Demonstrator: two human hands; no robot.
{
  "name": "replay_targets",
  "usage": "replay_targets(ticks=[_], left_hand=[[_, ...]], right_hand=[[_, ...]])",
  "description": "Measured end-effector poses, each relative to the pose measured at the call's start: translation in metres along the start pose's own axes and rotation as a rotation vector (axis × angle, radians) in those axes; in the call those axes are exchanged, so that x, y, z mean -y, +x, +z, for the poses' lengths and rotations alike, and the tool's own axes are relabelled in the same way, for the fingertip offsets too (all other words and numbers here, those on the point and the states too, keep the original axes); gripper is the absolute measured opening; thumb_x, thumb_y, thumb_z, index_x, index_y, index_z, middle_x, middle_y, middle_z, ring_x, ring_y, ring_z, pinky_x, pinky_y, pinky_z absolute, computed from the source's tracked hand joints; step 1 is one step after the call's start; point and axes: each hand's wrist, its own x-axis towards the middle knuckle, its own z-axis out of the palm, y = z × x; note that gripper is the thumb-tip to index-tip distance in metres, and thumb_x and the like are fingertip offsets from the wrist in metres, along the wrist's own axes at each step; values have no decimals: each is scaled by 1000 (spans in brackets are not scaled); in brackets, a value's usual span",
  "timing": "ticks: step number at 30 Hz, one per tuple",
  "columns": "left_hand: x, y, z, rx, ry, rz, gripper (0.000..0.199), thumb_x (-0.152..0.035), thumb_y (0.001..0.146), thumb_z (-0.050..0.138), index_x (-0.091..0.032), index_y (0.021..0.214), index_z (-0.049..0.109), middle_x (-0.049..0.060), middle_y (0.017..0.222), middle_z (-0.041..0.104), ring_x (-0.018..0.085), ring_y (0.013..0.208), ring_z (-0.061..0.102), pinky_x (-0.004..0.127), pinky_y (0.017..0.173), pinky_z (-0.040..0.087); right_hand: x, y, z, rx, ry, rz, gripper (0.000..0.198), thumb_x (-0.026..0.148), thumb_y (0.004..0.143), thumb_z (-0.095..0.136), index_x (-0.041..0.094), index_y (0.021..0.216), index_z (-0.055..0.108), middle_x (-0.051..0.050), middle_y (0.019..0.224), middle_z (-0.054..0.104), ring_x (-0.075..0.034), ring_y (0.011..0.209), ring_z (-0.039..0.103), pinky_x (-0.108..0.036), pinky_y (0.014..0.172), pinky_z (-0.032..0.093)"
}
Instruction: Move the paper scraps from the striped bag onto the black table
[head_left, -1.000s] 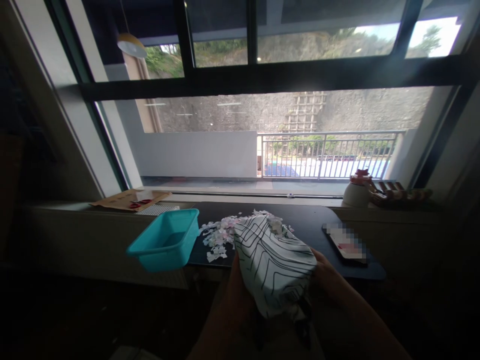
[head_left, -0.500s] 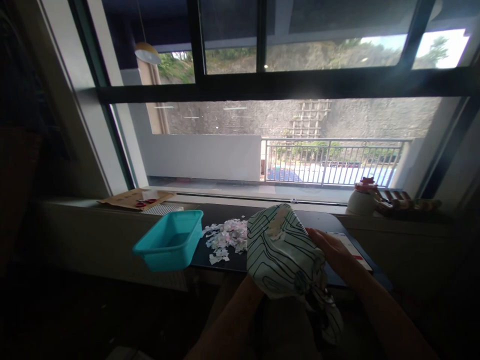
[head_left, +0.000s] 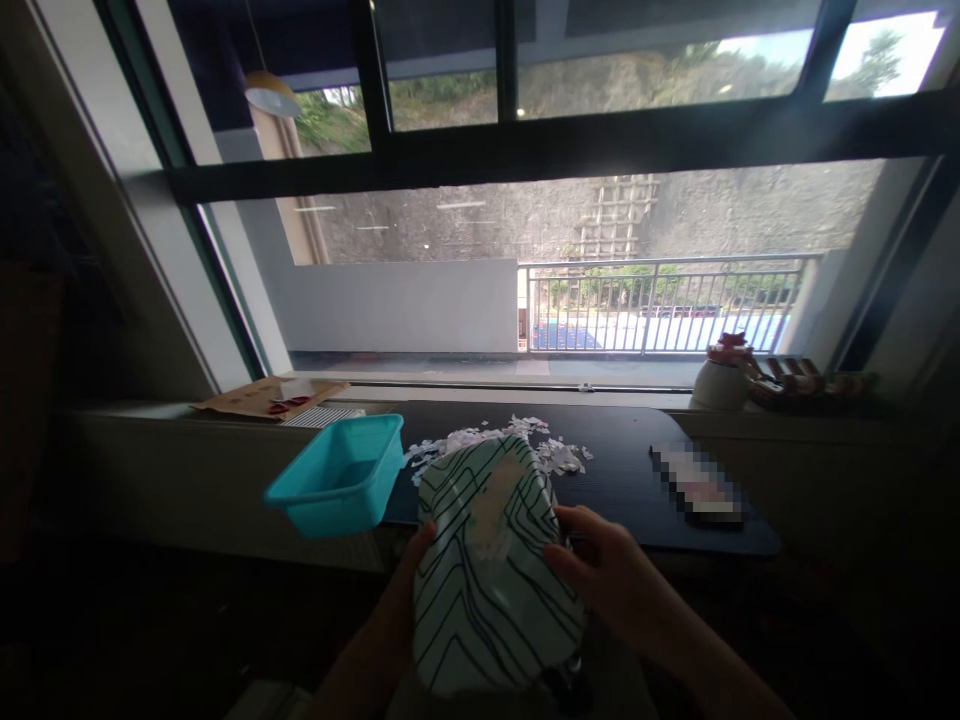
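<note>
Between my hands is a rounded, pale green bundle (head_left: 480, 590) with black wavy lines and a peach-coloured patch on top. Its surface looks smooth; whether it is a bag or a cushion I cannot tell. My left hand (head_left: 407, 580) is closed on its left side, the fingers mostly hidden beneath. On the right side my right hand (head_left: 600, 555) grips the edge, thumb and fingers bent against it. Just beyond the bundle, a heap of torn paper scraps (head_left: 559, 455) lies on the dark table (head_left: 615, 440), partly covered by it.
A turquoise plastic basin (head_left: 341, 480) stands at the table's left end. Left on the sill lie brown paper (head_left: 247, 398) and red-handled scissors (head_left: 289, 405). A blurred-out flat object (head_left: 697, 485) rests on the table's right. A white jug (head_left: 720, 380) stands by the window.
The bundle has moved left and toward me, and turned. My right hand has come in and bent round its edge. More of the paper scraps shows behind it.
</note>
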Motion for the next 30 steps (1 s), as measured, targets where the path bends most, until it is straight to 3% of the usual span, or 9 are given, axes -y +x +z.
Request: replay_targets(ticks=[3,6,9,12,15,18,21,26,30], left_hand=[[2,-15,-18,-147,-7,-3,50,-38,87,58,-11,129,51,9,98,71,30,99,63,39,85,48],[7,-17,-21,-202,3,-13,47,-36,85,60,-7,123,56,9,90,72,30,92,66,36,79,51],[14,-13,-17,-163,16,-40,46,-37,83,62,-6,116,60,10,85,72,30,88,67,35,76,51],[22,-7,-9,-106,60,-88,48,-41,80,64,-6,112,62,10,83,72,31,86,67,36,74,51],[29,-1,7,-32,72,-127,49,-45,83,61,-5,111,62,12,86,72,31,87,66,36,76,50],[33,7,25,8,67,-93,46,-42,85,58,-6,114,60,12,91,71,30,90,66,35,76,50],[36,15,35,42,22,-52,46,-39,86,59,-9,121,56,11,98,70,30,98,63,35,83,48],[41,25,31,112,-26,-73,58,-47,87,57,-10,130,48,13,106,68,32,107,58,39,92,43],[45,29,26,67,4,-23,60,-45,86,60,-14,135,43,12,112,66,33,111,56,41,96,40]], right_hand=[[0,-7,19,40,-23,-4,29,30,81,56,16,105,66,-2,88,60,-10,63,52,-22,58,44],[0,-8,16,85,-79,-12,24,31,82,54,16,95,67,-2,85,58,-9,63,50,-22,58,43],[-4,-3,-6,117,-144,-18,26,33,85,50,16,93,67,-3,83,62,-13,69,55,-24,62,46],[-7,4,-28,3,-214,-27,33,34,86,48,15,107,64,-5,89,64,-16,74,59,-27,66,48],[0,9,-32,-60,-302,-139,38,32,86,46,17,118,59,-8,105,61,-18,88,60,-30,77,49],[14,13,-17,129,-520,-239,43,31,84,49,24,126,54,-9,125,53,-23,110,52,-36,91,43],[20,17,2,310,-750,-247,39,32,81,53,21,118,59,-13,122,54,-30,114,47,-45,93,41],[11,29,14,412,-955,-216,26,25,81,47,14,94,66,-14,103,59,-28,102,53,-43,88,43],[-2,38,14,451,-968,-197,27,22,80,46,13,96,66,-15,103,59,-27,99,55,-40,87,44]])
